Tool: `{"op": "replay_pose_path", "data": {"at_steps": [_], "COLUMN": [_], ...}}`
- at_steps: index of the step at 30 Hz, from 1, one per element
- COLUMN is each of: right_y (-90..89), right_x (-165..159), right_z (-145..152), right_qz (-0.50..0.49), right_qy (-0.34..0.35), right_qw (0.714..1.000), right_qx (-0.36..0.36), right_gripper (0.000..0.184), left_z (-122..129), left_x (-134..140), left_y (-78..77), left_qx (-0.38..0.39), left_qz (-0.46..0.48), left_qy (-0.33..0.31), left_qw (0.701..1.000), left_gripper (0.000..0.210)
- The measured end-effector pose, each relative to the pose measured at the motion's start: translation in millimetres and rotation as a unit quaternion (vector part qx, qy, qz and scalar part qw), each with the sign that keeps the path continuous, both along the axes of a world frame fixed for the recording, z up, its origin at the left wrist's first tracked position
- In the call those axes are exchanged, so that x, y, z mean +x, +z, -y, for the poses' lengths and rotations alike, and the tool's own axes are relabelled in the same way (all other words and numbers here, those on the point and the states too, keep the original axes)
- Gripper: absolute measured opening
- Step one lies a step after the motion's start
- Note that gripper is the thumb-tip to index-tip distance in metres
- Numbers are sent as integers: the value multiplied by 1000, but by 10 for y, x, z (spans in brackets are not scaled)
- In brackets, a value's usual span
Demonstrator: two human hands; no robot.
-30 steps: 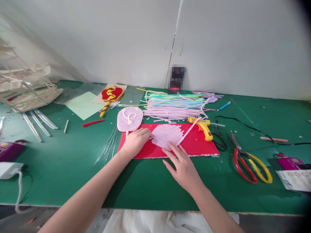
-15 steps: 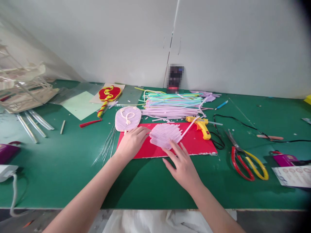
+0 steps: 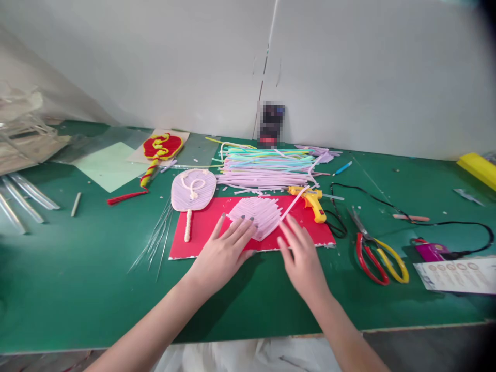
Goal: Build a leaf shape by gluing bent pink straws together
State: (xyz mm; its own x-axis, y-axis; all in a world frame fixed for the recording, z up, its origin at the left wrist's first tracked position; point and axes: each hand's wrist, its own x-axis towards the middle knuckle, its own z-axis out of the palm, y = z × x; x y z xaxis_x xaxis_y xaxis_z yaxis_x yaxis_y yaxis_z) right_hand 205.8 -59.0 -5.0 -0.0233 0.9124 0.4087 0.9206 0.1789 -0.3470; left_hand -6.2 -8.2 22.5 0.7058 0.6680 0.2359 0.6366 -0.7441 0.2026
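Observation:
A leaf-shaped pad of lilac pipe cleaners (image 3: pixel 260 212) lies on a red board (image 3: pixel 211 227), one longer strand slanting from its right side. My left hand (image 3: pixel 227 248) is spread flat, fingertips over the pad's lower left edge. My right hand (image 3: pixel 302 253) is open at the pad's lower right, fingers close to the slanting strand; whether they touch it I cannot tell. Left of the pad sits a lilac fan (image 3: pixel 194 189) with a cream cord loop and a twisted handle. Behind the board a yellow glue gun (image 3: pixel 313 201) rests partly on it.
Bundles of pastel pipe cleaners (image 3: pixel 267 168) lie behind the board. Red-and-yellow scissors (image 3: pixel 377 250) and a black cable (image 3: pixel 372 194) are to the right. At left are thin wires (image 3: pixel 155 237), a red-and-yellow tasselled fan (image 3: pixel 163 147) and a pale green sheet (image 3: pixel 110 168).
My left hand has moved right, off the lilac fan's handle and onto the pad's lower left. My right hand has shifted right, away from the pad's lower edge. The view has turned slightly right.

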Motion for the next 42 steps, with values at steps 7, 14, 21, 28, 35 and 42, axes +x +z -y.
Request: {"op": "replay_pose_path", "data": {"at_steps": [7,14,21,28,35,42], "right_y": [63,27,-49,-9,245,373], "right_x": [938,1099,968,1029,1304,1113], "right_z": [-362,-692,-796,-733,-714,-652], "right_qz": [-16,-54,85,19,-89,-125], "right_qy": [-197,-230,-237,-309,-425,-343], "right_qw": [978,969,966,951,900,931], "right_qx": [67,-68,-60,20,43,23], "right_gripper": [36,46,43,41,43,54], "left_z": [-356,-646,-618,-654,-674,-785], "left_x": [79,-11,-52,-77,-47,78], "left_y": [145,-95,-134,-104,-98,-159], "left_qx": [-34,-138,-179,-213,-221,-185], "left_qz": [107,190,128,148,155,137], "left_qy": [28,23,-33,-32,-45,-61], "left_qw": [993,972,975,965,962,971], "left_gripper": [35,35,39,40,40,39]}}
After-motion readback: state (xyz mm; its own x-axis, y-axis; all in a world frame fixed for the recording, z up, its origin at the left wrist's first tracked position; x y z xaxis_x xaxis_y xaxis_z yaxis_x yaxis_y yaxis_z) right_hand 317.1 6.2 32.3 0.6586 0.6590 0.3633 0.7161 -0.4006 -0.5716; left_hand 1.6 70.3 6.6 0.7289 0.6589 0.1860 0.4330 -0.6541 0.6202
